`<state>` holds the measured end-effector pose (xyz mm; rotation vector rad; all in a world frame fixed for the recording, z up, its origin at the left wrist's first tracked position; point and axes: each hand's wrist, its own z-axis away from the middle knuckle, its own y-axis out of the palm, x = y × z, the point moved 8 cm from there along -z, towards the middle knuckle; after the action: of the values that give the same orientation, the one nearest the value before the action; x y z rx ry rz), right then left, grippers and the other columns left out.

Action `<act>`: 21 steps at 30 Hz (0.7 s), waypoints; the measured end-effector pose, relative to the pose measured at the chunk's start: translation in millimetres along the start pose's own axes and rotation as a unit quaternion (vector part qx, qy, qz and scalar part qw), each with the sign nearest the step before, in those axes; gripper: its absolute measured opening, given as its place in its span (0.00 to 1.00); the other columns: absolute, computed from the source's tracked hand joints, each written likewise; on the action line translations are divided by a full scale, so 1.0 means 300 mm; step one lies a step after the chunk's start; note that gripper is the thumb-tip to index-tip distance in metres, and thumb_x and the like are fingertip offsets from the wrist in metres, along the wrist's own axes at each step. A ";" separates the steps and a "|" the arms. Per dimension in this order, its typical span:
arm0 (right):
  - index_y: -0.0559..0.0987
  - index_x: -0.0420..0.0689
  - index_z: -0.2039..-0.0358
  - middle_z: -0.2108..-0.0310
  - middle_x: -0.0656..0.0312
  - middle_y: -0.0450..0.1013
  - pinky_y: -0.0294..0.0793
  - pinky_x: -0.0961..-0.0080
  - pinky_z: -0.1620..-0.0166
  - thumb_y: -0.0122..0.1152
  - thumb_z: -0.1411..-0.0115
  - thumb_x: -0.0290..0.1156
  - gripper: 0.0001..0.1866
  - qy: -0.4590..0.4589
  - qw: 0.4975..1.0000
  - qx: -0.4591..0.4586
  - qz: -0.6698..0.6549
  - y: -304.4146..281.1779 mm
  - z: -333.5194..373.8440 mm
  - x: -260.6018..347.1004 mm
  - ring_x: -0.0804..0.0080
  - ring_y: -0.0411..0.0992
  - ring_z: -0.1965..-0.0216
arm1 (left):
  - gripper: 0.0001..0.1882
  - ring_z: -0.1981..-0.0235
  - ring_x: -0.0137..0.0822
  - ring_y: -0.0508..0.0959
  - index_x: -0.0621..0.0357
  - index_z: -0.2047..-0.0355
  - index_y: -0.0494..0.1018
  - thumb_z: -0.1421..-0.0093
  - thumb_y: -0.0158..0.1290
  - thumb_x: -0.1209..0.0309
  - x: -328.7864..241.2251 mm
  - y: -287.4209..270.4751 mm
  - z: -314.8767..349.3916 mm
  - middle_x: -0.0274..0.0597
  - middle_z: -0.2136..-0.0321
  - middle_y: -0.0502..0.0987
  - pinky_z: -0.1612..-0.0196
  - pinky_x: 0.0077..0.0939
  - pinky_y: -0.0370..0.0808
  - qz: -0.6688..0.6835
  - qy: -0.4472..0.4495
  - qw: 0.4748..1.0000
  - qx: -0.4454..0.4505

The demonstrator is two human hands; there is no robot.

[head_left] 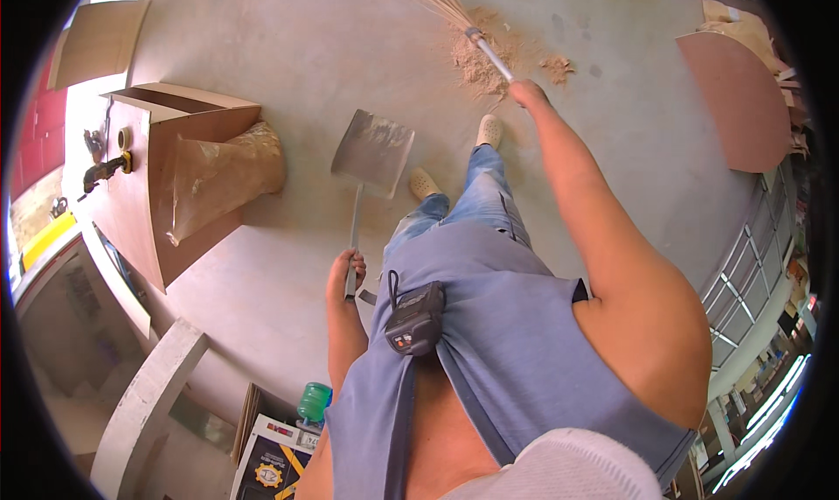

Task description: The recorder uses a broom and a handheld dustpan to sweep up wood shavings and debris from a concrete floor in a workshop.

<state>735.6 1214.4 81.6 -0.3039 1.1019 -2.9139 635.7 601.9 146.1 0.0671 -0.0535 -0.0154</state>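
My left hand [348,273] is closed round the handle of a metal dustpan [374,150], whose wide, scuffed pan is held out ahead of my left foot. My right arm reaches forward, and my right hand [528,93] grips the pale handle of a stick broom [453,10]. The broom's thin bristles point to the far left, over a heap of light brown sawdust [479,67] on the floor. A smaller clump of sawdust [557,68] lies to the right of the heap. The dustpan and the heap are well apart.
On the left stands a wooden cabinet [197,229] with a power drill [107,172] on it and a clear plastic bag [229,172] against it. A rounded brown board [738,98] and a metal rack [747,264] are at the right. A green water bottle [315,401] stands near lower left.
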 end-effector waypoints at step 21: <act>0.70 0.36 0.67 0.81 0.53 0.70 0.69 0.68 0.74 0.58 0.52 0.37 0.18 -0.033 0.974 0.122 -0.187 0.002 0.535 -0.766 0.65 0.70 0.82 | 0.12 0.90 0.21 0.64 0.54 0.80 0.61 0.41 0.44 0.66 -0.133 0.689 -0.120 0.29 0.87 0.64 0.89 0.12 0.64 -0.126 -0.061 0.990 -0.019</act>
<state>990.7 1127.1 158.2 -0.6614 0.7306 -3.2869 600.7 811.1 121.9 0.0350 -0.1663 -0.2740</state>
